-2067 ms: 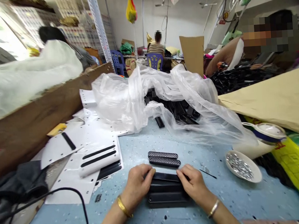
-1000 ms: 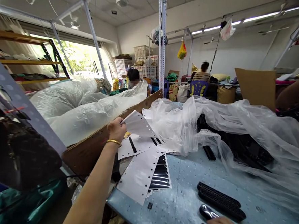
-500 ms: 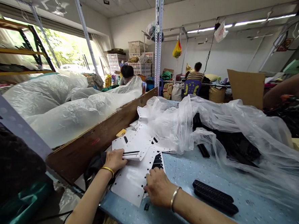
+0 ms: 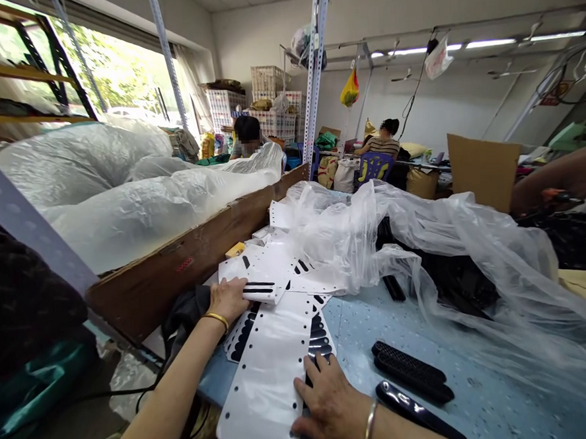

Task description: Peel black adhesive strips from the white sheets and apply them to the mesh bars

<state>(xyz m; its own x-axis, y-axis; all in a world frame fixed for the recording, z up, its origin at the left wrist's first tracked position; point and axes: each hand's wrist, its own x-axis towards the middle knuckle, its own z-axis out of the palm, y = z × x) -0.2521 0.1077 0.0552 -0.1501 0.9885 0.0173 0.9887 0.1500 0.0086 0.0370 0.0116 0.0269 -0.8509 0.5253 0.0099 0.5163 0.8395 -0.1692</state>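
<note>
Two white perforated sheets (image 4: 270,373), black strips (image 4: 320,340)

White backing sheets (image 4: 270,373) punched with round holes carry glossy black strips (image 4: 320,340) under the fingers. Just right of them lie black grilles (image 4: 411,371) with a mesh pattern, on a pale blue, dark-speckled surface (image 4: 351,322). Gold bangles circle both wrists.

Bright window glare; warped edges

Bare desk (image 4: 359,328) lies open between the white sheets (image 4: 272,373) and black grilles (image 4: 411,371); the plastic bag (image 4: 423,238) blocks beyond.
</note>
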